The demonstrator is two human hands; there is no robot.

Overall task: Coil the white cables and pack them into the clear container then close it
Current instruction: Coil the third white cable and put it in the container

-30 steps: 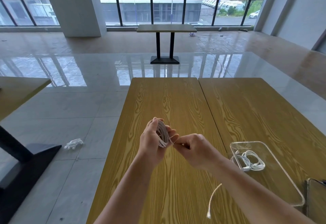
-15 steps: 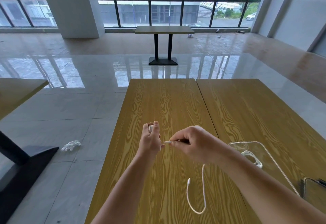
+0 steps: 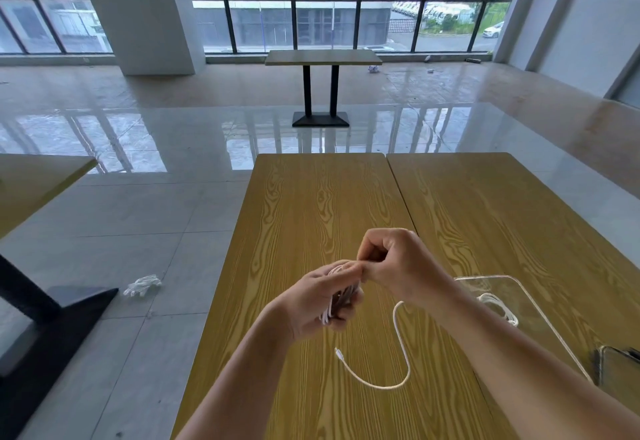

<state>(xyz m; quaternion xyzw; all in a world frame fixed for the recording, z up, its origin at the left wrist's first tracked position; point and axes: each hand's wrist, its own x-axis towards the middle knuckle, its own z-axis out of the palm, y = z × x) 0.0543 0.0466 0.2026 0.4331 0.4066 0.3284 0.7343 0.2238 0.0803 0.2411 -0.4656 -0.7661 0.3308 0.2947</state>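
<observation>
Right now the left hand [image 3: 323, 301] grips a bundle of white cable [image 3: 337, 301] above the wooden bench [image 3: 311, 204], its fingers curled round the finished loops. The right hand [image 3: 398, 266] pinches the same cable just above the bundle, touching the left fingertips. A loose tail [image 3: 398, 363] hangs from the right hand and curves down onto the bench, ending in a small plug. To the right, the clear container [image 3: 540, 315] sits open on the bench with another coiled cable [image 3: 498, 308] already inside.

The step in hand looks like winding the last length. It would go best if the right hand fed the tail under light, even tension, laying each turn beside the last while the left hand kept the loops pinned so they cannot spring apart. Tucking the plug end through the bundle should stop it unravelling in the container.
</observation>
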